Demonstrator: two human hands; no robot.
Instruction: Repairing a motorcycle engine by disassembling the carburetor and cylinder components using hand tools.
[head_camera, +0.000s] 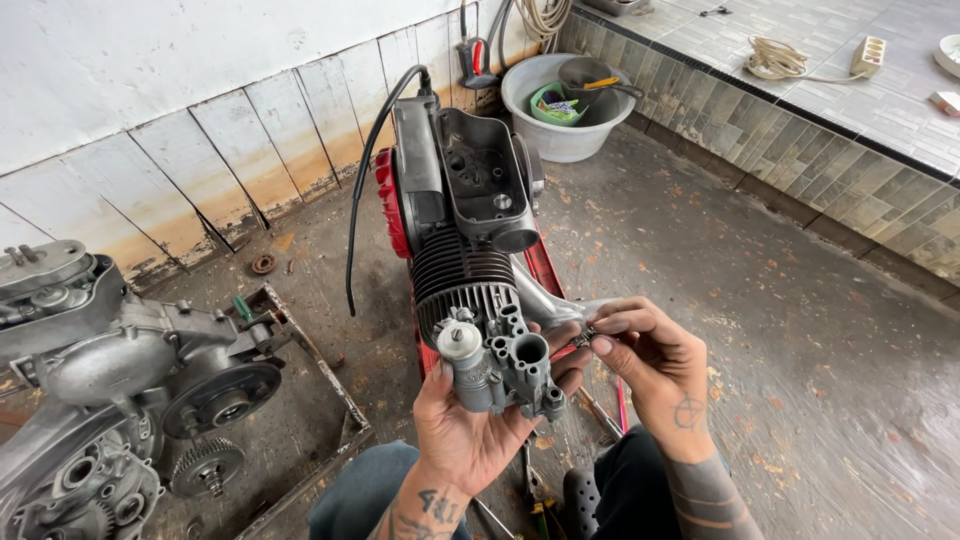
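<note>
At the far left a second engine case (110, 390) with exposed gears sits on a metal frame (320, 370) on the concrete floor (780, 330). Toward the middle, a finned engine (465, 230) lies on a red stand, a black cable (365, 180) arching off its top. In front of it the left hand (470, 420) is clenched around a grey carburettor (500, 365), gripping it from below so that its round bore faces up toward the camera. Just to the right, the right hand (650, 365) pinches a small metal part (584, 337) between thumb and fingertips, held close beside the carburettor's upper edge; what kind of part it is cannot be told at this size. The step in hand looks like fitting or removing this small piece at the carburettor body. The next move would call for a steady left grip and fine alignment of the part. Farther right and back stand a white bucket (560, 135) and a tiled ledge (800, 150).
</note>
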